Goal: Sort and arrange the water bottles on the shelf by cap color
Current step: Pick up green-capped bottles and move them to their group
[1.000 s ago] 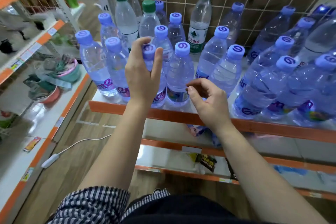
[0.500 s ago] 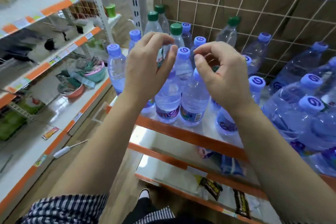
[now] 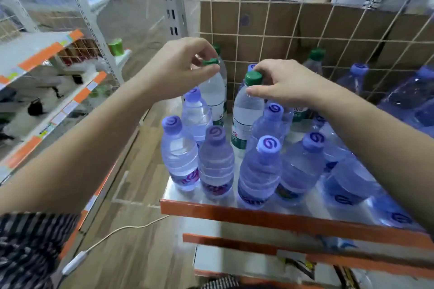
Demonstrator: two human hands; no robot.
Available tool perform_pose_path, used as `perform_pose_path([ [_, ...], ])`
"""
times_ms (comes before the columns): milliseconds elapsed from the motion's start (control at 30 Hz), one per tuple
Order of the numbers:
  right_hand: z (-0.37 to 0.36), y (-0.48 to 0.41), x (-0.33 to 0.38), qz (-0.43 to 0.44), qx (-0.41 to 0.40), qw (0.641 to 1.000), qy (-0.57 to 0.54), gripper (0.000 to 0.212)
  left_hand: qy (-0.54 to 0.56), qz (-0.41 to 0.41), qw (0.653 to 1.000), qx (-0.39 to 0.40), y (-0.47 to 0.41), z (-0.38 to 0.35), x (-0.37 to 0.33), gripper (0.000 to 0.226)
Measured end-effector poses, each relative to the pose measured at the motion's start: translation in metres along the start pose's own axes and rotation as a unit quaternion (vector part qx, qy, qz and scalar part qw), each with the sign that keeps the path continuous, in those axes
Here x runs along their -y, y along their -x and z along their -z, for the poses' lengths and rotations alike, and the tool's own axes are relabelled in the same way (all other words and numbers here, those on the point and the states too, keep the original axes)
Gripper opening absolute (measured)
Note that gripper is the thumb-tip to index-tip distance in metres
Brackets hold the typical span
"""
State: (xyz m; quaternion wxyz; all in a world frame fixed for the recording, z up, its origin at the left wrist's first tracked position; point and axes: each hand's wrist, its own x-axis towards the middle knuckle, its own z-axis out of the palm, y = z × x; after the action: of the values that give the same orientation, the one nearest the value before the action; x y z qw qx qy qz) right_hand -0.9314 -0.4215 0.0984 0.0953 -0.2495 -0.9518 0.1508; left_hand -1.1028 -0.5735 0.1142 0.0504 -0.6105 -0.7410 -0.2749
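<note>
Having reached back, left hand (image 3: 178, 65) and right hand (image 3: 281, 82) each pinch a green cap (image 3: 253, 78); bottles (image 3: 246, 110) likely heavy, slick, so grip necks.

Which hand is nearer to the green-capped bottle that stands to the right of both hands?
Right. The right hand sits just left of that bottle, gripping another green cap; the left hand is farther left.

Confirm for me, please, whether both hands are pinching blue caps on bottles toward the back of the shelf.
Not quite: the caps are green, not blue. In the head view the left hand pinches the left green cap and the right hand pinches the right green cap, on bottles toward the back of the shelf.
</note>
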Motion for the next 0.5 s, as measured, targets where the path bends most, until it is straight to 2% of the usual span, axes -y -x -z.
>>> perform_pose_path([
  [200, -0.018, -0.012, -0.003, -0.036, 0.0, 0.999, 0.0, 0.042, -0.006, 0.083, 0.99, 0.111, -0.046, -0.02, 0.042, 0.065],
  [233, -0.02, -0.014, -0.003, -0.035, -0.003, 0.999, -0.007, 0.041, 0.003, 0.095, 0.989, 0.113, -0.05, -0.025, 0.047, 0.065],
  [333, -0.022, -0.017, -0.005, -0.025, -0.017, 0.999, -0.042, 0.035, 0.033, 0.112, 0.988, 0.097, -0.056, -0.036, 0.058, 0.043],
  [500, -0.023, -0.018, -0.003, -0.008, -0.053, 0.992, -0.112, 0.026, 0.044, 0.082, 0.995, 0.047, -0.053, -0.042, 0.065, 0.048],
])
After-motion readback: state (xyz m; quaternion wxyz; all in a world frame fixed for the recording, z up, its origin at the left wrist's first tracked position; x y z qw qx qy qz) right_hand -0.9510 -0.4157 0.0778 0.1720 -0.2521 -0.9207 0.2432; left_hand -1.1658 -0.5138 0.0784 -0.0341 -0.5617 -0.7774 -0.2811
